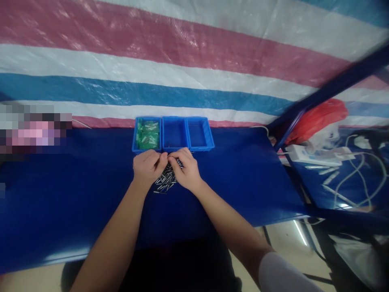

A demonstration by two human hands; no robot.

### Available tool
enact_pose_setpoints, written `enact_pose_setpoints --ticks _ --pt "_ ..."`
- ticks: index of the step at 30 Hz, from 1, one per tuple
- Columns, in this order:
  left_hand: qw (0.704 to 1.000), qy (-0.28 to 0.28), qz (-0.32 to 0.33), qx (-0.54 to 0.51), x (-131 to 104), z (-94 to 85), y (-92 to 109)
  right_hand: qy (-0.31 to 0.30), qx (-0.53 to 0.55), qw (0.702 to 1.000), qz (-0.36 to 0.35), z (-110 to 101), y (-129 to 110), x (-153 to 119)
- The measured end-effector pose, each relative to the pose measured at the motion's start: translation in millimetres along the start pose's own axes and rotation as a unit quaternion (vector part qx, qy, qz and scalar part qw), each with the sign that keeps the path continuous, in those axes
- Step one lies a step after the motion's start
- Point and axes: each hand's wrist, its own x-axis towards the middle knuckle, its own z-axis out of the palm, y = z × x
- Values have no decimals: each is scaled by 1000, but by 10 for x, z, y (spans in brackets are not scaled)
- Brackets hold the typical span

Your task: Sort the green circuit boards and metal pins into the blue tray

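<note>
The left hand (148,167) and right hand (187,170) curl in close together; I can't tell if they pinch anything. The pins (166,180) lie piled between and just below them, mid-frame.

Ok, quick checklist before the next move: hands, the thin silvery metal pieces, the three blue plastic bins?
1. Bare left hand and bare right hand close together at the pile: ok.
2. Piece held in the fingertips: cannot tell, too small and partly hidden.
3. Thin silvery metal pieces contained: not ok, loose on the dark-blue tabletop.
4. Three blue rectangular plastic bins side by side beyond the hands: ok.
5. Green-tinted plastic packets inside the leftmost bin: ok.
</note>
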Motion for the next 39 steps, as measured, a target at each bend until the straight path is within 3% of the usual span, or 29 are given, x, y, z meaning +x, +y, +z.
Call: enact_pose_setpoints --ticks 6,14,27,39 --pt "997 -62 -43 1 -32 -24 43 30 21 999 33 -16 23 32" --pt "989 -77 -125 -7 -91 12 30 22 11 999 33 1 56 67" --pt "990 -58 -131 0 -57 -9 61 20 14 1000 15 28 59 56" --pt "996 -27 -87 -4 11 -49 96 7 29 999 -20 20 29 47"
